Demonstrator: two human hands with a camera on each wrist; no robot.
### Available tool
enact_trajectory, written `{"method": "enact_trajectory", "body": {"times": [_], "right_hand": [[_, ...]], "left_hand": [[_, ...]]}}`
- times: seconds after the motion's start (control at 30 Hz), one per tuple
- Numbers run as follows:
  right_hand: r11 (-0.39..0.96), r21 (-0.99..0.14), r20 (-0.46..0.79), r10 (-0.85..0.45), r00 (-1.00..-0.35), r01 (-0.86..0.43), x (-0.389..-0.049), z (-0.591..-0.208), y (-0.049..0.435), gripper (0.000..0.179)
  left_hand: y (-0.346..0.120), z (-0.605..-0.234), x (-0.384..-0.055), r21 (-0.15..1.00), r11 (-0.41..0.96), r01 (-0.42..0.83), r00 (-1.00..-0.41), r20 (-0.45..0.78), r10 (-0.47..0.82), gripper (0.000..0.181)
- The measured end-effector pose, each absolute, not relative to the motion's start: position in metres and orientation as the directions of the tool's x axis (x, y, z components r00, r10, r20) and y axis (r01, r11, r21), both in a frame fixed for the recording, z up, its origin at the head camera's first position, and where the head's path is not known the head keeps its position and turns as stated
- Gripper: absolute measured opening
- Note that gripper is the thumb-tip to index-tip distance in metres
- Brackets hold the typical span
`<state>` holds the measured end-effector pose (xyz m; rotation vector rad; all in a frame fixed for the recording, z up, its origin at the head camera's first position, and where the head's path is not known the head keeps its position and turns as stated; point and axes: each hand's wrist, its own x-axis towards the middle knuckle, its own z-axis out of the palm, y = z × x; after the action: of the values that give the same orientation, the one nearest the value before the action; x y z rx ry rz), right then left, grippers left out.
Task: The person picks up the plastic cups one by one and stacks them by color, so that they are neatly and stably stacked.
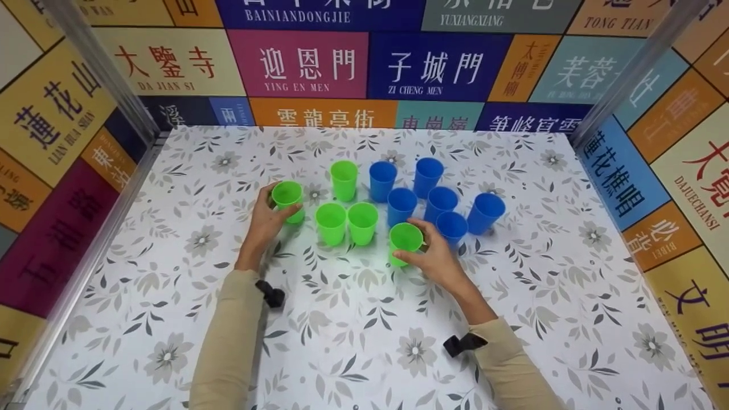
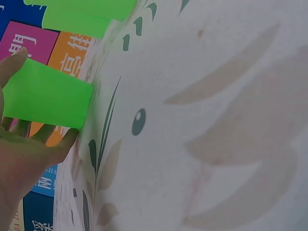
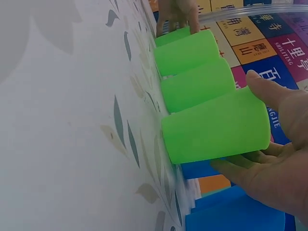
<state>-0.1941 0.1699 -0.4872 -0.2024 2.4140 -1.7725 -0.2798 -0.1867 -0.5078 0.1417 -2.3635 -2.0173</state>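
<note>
My left hand grips a green cup at the left end of the group, thumb on its near side and fingers round the far side. In the left wrist view that cup has its base at the tabletop. My right hand holds another green cup in front of the blue ones; its thumb lies along the cup wall in the right wrist view. Between the hands stand two green cups side by side, a left one and a right one. A further green cup stands behind them.
Several blue cups stand upright at the right, among them a back one and a rightmost one. One blue cup is close beside my right hand. The flowered tabletop is bounded by sign-printed walls.
</note>
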Motion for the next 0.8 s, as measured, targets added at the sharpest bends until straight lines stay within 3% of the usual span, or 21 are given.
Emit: {"method": "enact_trajectory", "body": {"times": [0.2,0.43,0.8], "right_hand": [[0.312,-0.950,-0.045,-0.179,-0.983,-0.013,-0.192,-0.483,0.169,0.078],[0.313,-0.949,-0.018,-0.163,-0.986,-0.034,-0.189,-0.464,0.161,0.075],[0.298,-0.942,0.091,-0.221,-0.971,-0.156,-0.190,-0.424,0.148,0.074]], "left_hand": [[-0.188,-0.506,-0.278,0.987,0.151,-0.060,-0.995,-0.047,-0.087,0.075],[-0.183,-0.475,-0.258,0.988,0.146,-0.049,-0.997,-0.039,-0.073,0.072],[-0.186,-0.482,-0.255,0.996,0.094,-0.001,-0.998,0.005,-0.057,0.080]]}}
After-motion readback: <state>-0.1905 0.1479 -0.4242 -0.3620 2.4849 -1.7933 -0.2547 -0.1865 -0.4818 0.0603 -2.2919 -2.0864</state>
